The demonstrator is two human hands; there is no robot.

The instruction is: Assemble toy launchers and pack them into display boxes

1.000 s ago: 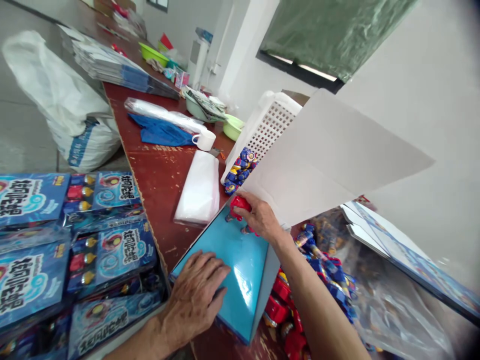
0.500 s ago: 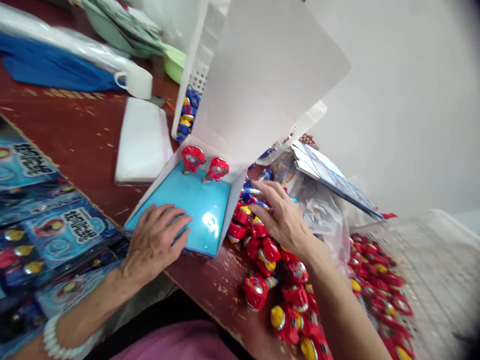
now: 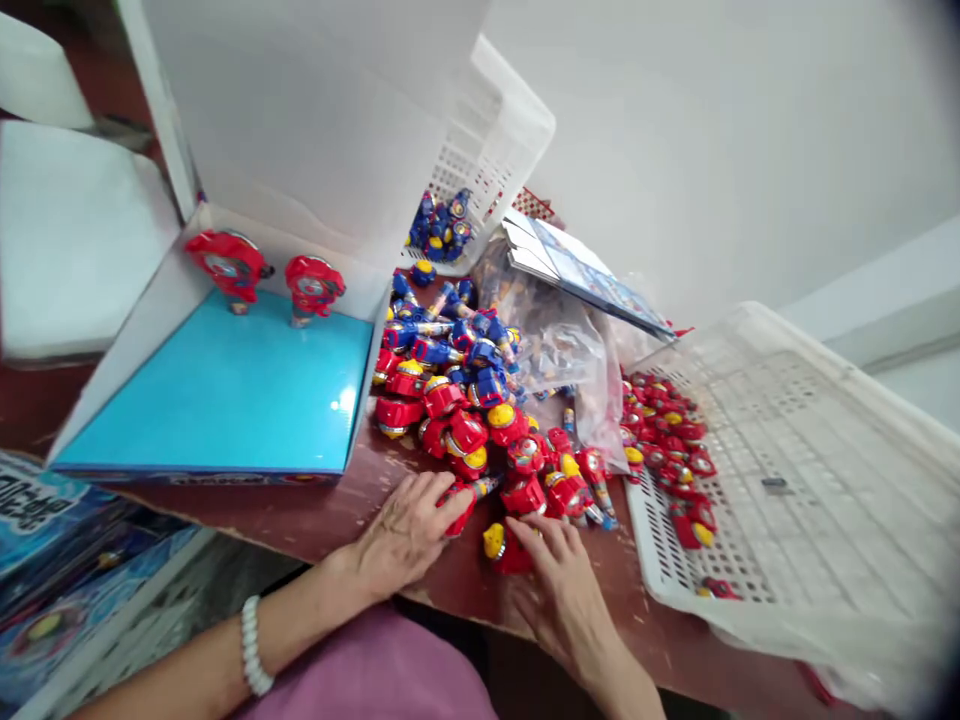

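Observation:
In the head view my left hand (image 3: 409, 530), a white bead bracelet at its wrist, has its fingers curled round a red toy with a short stick handle (image 3: 459, 508) near the table's front edge. To its right, my right hand (image 3: 559, 565) has thumb and fingers on a red toy with a yellow cap (image 3: 511, 550), partly hidden by the fingers. Behind both hands lies a pile of red toys (image 3: 465, 435) and blue toys (image 3: 480, 350). At the left stands an open box with a blue base (image 3: 225, 400); two red toys (image 3: 313, 288) stand upright along its back.
A white crate (image 3: 750, 540) with red toys stands at the right, and another white crate (image 3: 510, 110) with blue toys behind. Clear plastic bags (image 3: 559, 350) and flat printed cardboard (image 3: 585, 265) lie beyond the pile. Printed packs (image 3: 45, 540) are stacked lower left.
The view has swung to the right. My left hand has left the box's blue base for a red toy, and my right hand has come back from the pile to a toy near the front edge.

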